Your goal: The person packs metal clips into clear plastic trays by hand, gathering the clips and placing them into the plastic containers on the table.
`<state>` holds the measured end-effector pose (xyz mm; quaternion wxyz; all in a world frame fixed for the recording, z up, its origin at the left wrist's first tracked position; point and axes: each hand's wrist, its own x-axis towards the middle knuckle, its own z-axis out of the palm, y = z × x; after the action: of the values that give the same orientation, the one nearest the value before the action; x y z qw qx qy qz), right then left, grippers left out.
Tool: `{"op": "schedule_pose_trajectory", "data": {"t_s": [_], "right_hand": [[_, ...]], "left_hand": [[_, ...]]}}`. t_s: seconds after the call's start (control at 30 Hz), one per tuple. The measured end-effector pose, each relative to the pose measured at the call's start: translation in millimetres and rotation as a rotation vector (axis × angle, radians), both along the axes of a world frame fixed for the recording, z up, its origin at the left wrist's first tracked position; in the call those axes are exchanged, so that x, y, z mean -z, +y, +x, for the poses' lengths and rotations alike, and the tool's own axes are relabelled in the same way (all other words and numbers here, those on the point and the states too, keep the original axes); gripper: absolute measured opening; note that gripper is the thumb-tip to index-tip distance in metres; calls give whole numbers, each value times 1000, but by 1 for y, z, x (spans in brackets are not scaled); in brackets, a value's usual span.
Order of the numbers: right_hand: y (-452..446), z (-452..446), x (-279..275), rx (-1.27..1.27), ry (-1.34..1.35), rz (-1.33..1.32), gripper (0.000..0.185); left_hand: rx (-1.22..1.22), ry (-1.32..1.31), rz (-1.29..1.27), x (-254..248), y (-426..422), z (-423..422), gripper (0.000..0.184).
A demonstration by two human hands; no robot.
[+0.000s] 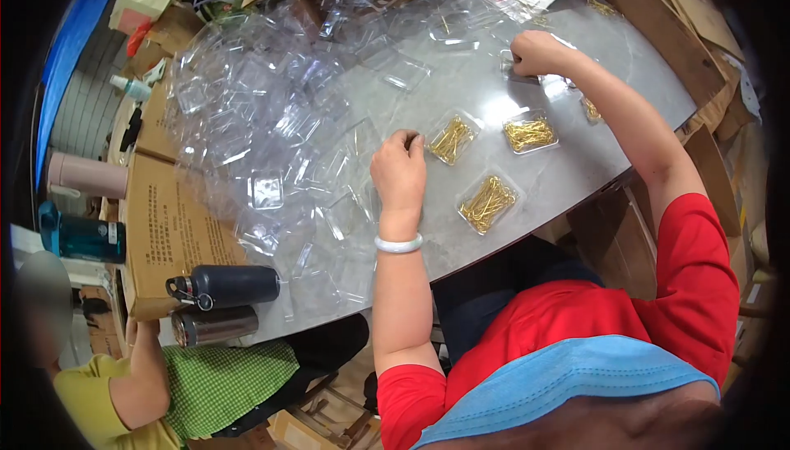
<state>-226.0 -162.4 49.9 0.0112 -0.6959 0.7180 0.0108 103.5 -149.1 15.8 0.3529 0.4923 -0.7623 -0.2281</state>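
Three clear trays (536,150) of gold-coloured pins (488,205) rest on the grey worktop (568,180), near its front edge. The left-hand grip (409,139) is just beside the leftmost tray, fingers curled; the right-hand grip (518,57) is at a farther container (522,80), fingers bent. Whether either is closed on anything cannot be determined. Transparent packaging (263,104) lies piled at left.

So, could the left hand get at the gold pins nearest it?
Probably yes: the left hand is just beside those gold pins, and nothing visible stands between them.
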Motion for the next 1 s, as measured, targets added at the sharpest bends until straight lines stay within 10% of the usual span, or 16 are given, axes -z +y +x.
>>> {"op": "schedule_pose_trajectory", "data": {"t_s": [0.4, 0.83, 1.0], "right_hand": [[8, -10, -23, -44, -180, -69, 20], [-9, 175, -39, -159, -706, -115, 26], [-13, 183, -33, -197, -685, -160, 31]], "left_hand": [[19, 20, -343, 10, -5, 0, 16], [370, 1171, 684, -7, -2, -7, 30], [164, 838, 525, -13, -4, 0, 26]]}}
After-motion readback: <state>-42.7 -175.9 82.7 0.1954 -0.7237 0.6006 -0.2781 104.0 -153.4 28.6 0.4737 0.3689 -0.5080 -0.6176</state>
